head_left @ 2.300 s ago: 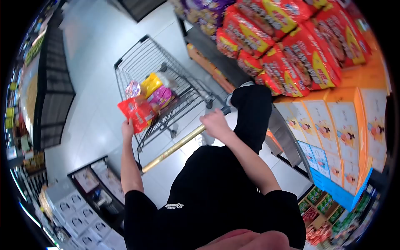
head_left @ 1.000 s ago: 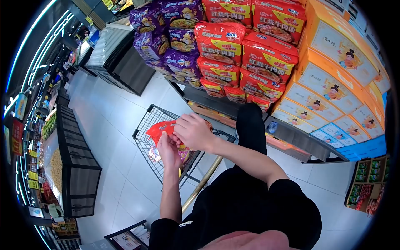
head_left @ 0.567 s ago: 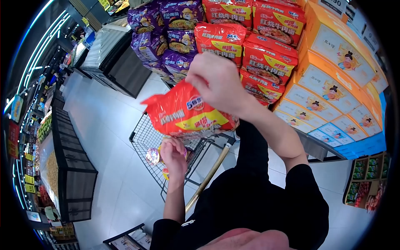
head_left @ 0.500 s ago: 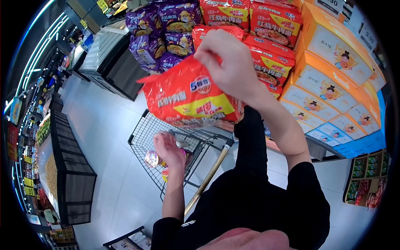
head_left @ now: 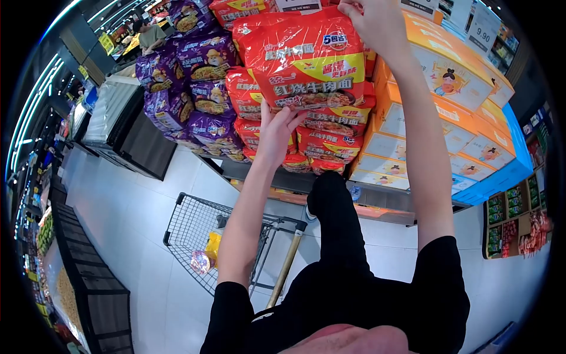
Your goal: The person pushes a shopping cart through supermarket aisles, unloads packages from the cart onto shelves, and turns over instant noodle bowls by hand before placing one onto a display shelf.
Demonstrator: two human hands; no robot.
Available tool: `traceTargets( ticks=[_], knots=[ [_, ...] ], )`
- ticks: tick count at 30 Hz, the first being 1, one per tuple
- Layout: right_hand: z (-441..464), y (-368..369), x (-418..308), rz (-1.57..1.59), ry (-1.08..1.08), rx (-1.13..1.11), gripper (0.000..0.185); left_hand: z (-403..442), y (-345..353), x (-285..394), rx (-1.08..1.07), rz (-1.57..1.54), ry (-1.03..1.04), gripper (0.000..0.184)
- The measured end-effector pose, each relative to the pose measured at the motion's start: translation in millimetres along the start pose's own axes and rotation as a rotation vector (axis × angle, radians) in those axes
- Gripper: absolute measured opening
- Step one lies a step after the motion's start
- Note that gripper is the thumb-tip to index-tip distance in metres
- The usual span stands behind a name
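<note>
In front of the red stack (head_left: 331, 141), your curled right hand (head_left: 375, 22) pinched the red noodle pack (head_left: 306, 62) by an upper corner, its long axis crosswise, your left hand (head_left: 276, 134), fingers spread, touching its lower edge.

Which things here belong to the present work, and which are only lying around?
In the work:
red noodle pack
left hand, beneath
right hand, at its top corner
probably the red packs behind and shopping cart

Only around:
purple packs
orange boxes
9.90 price sign

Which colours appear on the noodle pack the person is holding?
The noodle pack is mainly red, with a yellow patch and pale lettering; the head view shows it best.
</note>
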State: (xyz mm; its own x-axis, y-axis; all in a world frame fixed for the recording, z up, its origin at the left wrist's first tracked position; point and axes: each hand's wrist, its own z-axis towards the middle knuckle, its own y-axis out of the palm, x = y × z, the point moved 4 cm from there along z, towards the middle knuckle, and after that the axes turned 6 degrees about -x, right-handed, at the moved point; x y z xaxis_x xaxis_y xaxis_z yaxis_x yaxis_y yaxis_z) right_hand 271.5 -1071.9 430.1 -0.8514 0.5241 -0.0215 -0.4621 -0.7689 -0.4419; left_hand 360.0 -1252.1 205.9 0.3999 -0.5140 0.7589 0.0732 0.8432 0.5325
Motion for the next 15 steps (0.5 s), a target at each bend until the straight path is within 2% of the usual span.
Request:
traceTargets(
  ticks=[4,9,12,14,15],
  knots=[
    [-1.9,0.8,30.3,-0.314,-0.027,-0.046,0.011,28.6,10.0,-6.5,-0.059,0.107,-0.041,0.063],
    [6.8,-1.9,53.0,-0.424,0.062,-0.064,0.012,60.4,20.3,-9.5,-0.127,0.157,-0.091,0.066],
    [1.3,2.9,67.4,-0.575,0.075,-0.089,0.013,82.3,15.6,-10.0,-0.048,0.734,-0.274,0.054],
    [-3.8,3.1,72.2,-0.672,0.085,-0.132,0.014,95.8,-2.2,-16.8,-0.054,0.833,-0.205,0.047],
    [-7.6,2.4,71.5,-0.642,0.145,-0.214,0.013,98.1,-7.1,-11.4,-0.048,1.032,-0.168,0.05]
  ],
)
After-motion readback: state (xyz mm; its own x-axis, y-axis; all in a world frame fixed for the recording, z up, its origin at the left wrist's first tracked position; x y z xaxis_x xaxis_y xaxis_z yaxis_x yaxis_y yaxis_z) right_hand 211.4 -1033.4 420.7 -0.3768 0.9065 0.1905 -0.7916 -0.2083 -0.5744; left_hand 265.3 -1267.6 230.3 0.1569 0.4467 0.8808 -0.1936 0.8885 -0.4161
